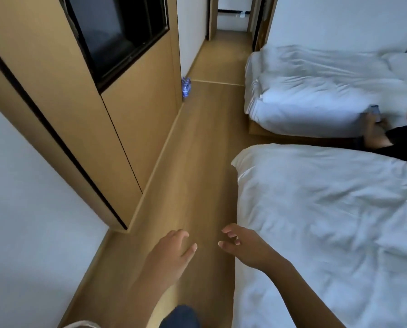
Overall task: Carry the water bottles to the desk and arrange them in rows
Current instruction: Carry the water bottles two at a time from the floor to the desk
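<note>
Far off — water bottles [186, 87], floor-bound.

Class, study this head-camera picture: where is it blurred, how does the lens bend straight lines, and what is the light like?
Head view: the left hand and forearm are motion-smeared, the right hand sharper; the wide lens bows the tan wooden wardrobe and its edges; light is dim, bluish and soft, without hard shadows; the distant pack of blue-labelled plastic water bottles is too small and soft for detail.
</note>
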`<action>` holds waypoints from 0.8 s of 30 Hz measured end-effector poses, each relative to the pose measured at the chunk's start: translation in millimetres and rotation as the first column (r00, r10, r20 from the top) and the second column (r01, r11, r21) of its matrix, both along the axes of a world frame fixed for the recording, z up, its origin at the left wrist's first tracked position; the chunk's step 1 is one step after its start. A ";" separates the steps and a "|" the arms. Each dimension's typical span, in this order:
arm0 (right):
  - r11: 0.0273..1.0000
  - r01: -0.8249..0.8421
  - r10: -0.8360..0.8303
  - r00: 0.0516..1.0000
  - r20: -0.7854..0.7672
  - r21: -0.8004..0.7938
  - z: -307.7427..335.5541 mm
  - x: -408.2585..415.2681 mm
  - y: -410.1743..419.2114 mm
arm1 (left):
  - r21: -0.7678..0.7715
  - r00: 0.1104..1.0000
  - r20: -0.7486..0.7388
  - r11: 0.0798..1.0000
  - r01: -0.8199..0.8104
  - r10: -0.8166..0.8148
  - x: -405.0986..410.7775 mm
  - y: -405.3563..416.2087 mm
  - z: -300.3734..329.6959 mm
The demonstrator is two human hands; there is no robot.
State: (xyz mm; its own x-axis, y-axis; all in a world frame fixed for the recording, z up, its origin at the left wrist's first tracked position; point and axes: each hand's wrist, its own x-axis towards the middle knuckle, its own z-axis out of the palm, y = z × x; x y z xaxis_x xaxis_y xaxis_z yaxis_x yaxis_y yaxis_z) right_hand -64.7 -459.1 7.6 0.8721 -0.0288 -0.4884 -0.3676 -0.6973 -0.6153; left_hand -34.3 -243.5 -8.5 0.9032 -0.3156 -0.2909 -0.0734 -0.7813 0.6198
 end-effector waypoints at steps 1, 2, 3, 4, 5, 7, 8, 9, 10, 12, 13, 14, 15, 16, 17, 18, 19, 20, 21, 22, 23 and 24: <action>1.000 -0.002 0.002 1.000 0.000 -0.003 -2.3 21.9 -9.1 | 0.014 1.000 0.007 1.000 0.015 -0.015 22.3 -9.2 -2.8; 1.000 -0.004 0.004 1.000 -0.008 -0.005 -5.9 45.0 -17.6 | 0.024 1.000 0.006 0.999 0.030 -0.030 45.2 -18.6 -5.2; 1.000 -0.008 0.008 1.000 -0.021 -0.004 -9.6 68.3 -25.4 | 0.025 0.999 -0.004 0.999 0.044 -0.044 68.8 -27.7 -7.2; 1.000 -0.013 0.013 1.000 -0.028 -0.005 -13.1 89.6 -31.9 | 0.023 0.998 -0.013 0.998 0.059 -0.058 90.2 -36.5 -7.9; 1.000 -0.015 0.015 1.000 -0.027 -0.004 -18.0 116.4 -40.5 | 0.020 0.997 -0.016 0.997 0.074 -0.073 117.7 -47.0 -9.9; 1.000 -0.007 0.008 1.000 -0.015 0.004 -25.3 173.3 -56.3 | 0.020 0.994 -0.033 0.995 0.101 -0.100 174.5 -66.3 -11.1; 1.000 -0.002 0.002 1.000 -0.010 0.014 -26.2 204.0 -63.5 | 0.012 0.993 -0.042 0.994 0.107 -0.107 204.9 -74.6 -9.6; 1.000 -0.001 0.001 1.000 -0.007 0.019 -24.7 230.7 -69.2 | 0.005 0.993 -0.043 0.994 0.108 -0.108 231.4 -81.8 -6.7; 1.000 0.003 -0.003 1.000 -0.002 0.023 -22.9 263.4 -76.6 | 0.003 0.994 -0.042 0.994 0.105 -0.105 263.8 -89.5 -3.8; 1.000 0.005 -0.006 1.000 0.025 0.010 -18.5 322.9 -90.6 | 0.025 0.994 -0.021 0.994 0.105 -0.105 325.1 -105.6 4.8; 1.000 0.015 -0.015 0.999 0.034 0.009 -15.9 350.6 -98.2 | 0.034 0.994 -0.010 0.994 0.108 -0.107 354.6 -114.5 9.3; 0.999 0.033 -0.034 0.999 0.040 0.014 -14.9 377.6 -106.7 | 0.042 0.993 0.005 0.993 0.114 -0.114 383.6 -123.2 10.8; 0.999 0.049 -0.049 0.998 0.044 0.014 -11.7 398.8 -114.1 | 0.051 0.992 0.026 0.992 0.120 -0.121 407.1 -130.6 13.3; 0.998 0.059 -0.059 0.997 0.042 0.014 -9.4 414.4 -119.7 | 0.063 0.992 0.026 0.991 0.121 -0.123 423.9 -136.5 16.6; 0.998 0.067 -0.068 0.997 0.037 0.020 -10.6 438.2 -129.8 | 0.063 0.993 0.021 0.991 0.116 -0.118 449.3 -145.3 15.8; 0.997 0.071 -0.072 0.997 0.035 0.027 -13.1 460.6 -140.1 | 0.068 0.993 0.019 0.991 0.119 -0.121 473.4 -154.4 14.3; 0.997 0.074 -0.075 0.996 0.037 0.029 -13.9 478.9 -148.6 | 0.075 0.992 0.021 0.989 0.124 -0.126 492.7 -162.6 14.2; 0.996 0.080 -0.081 0.996 0.041 0.030 -15.8 503.7 -160.0 | 0.078 0.991 0.016 0.989 0.128 -0.129 517.4 -173.6 14.0; 0.996 0.086 -0.087 0.995 0.038 0.031 -18.2 527.8 -171.5 | 0.080 0.991 0.004 0.988 0.134 -0.135 541.4 -184.8 12.8; 0.996 0.086 -0.087 0.996 0.037 0.035 -22.5 552.9 -183.7 | 0.082 0.990 0.000 0.987 0.141 -0.142 566.8 -196.7 10.0; 0.996 0.082 -0.083 0.996 0.040 0.033 -26.5 578.8 -196.5 | 0.081 0.990 0.001 0.986 0.142 -0.143 593.4 -208.9 7.1; 0.997 0.068 -0.069 0.997 0.046 0.024 -28.3 600.9 -207.3 | 0.082 0.990 0.005 0.986 0.142 -0.143 615.7 -220.0 6.3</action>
State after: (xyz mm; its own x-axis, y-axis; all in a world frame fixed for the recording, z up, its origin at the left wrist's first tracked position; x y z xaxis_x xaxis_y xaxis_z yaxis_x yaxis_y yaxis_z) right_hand 536.2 -666.4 -20.7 0.8905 -0.0789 -0.4481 -0.3844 -0.6573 -0.6482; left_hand 581.4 -463.5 -2.1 0.8538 -0.4169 -0.3118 -0.1938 -0.8104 0.5529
